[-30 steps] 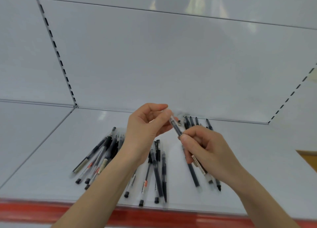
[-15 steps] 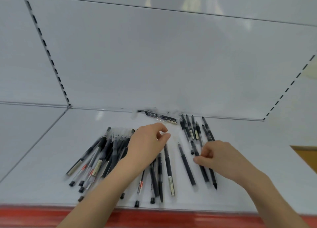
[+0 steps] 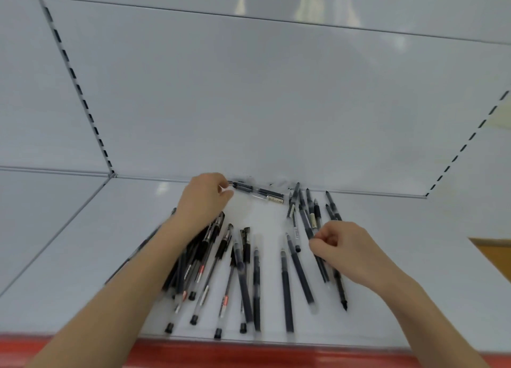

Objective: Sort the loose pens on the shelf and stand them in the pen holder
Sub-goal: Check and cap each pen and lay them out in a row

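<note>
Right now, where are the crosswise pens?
Head view: the crosswise pens lie centrally along the back wall, one end by the left hand.

White shelf point(image 3: 414, 243) with red front strip point(image 3: 249, 354), glossy back panel point(image 3: 249, 104) between black-slotted uprights point(image 3: 79, 91)

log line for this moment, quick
left hand: at back-wall pens | right hand: curled over right pens | holder: not in view

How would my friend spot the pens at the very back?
Find the white shelf and follow its back edge along the wall. Just past the left hand are the sideways pens: only they lie along the wall, while the other pens point forward.
</note>
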